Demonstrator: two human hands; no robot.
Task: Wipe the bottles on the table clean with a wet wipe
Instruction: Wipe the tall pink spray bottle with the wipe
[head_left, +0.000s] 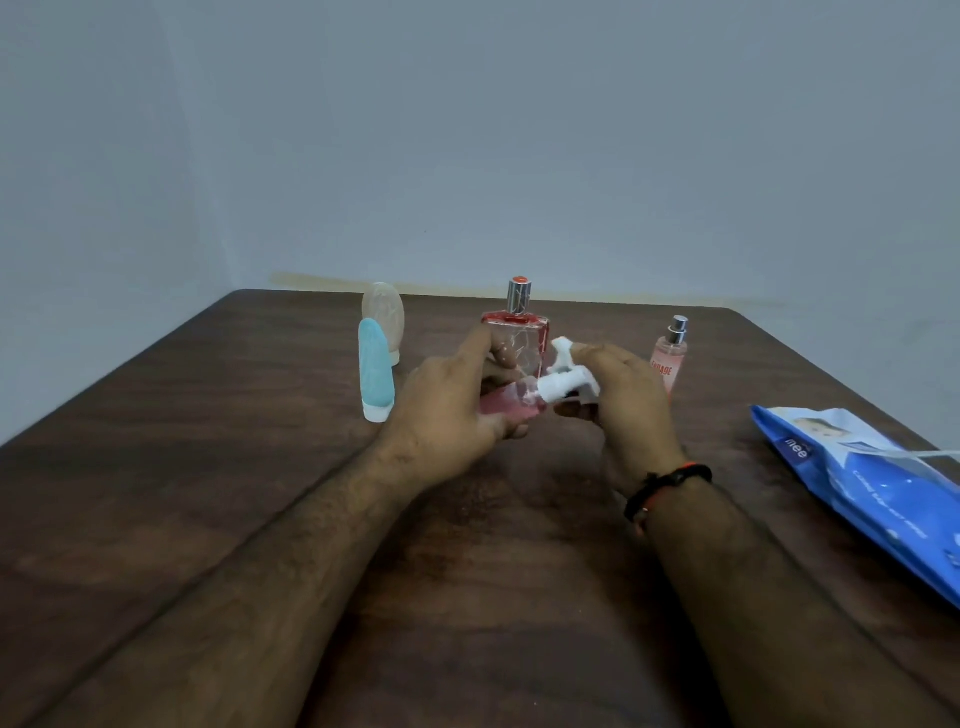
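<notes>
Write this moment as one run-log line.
left hand: holds pink spray bottle sideways | right hand: rubs wet wipe on its white nozzle | four bottles standing

Tube (375, 370) left, oval bottle (384, 318) behind it; square bottle (515, 332) centre; wipes pack (878, 483) right.

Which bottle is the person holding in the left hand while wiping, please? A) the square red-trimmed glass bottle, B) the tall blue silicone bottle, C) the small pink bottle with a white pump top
C: the left hand grips the small pink bottle with a white pump top, lying sideways, while the right hand presses a white wet wipe to its pump.
</notes>
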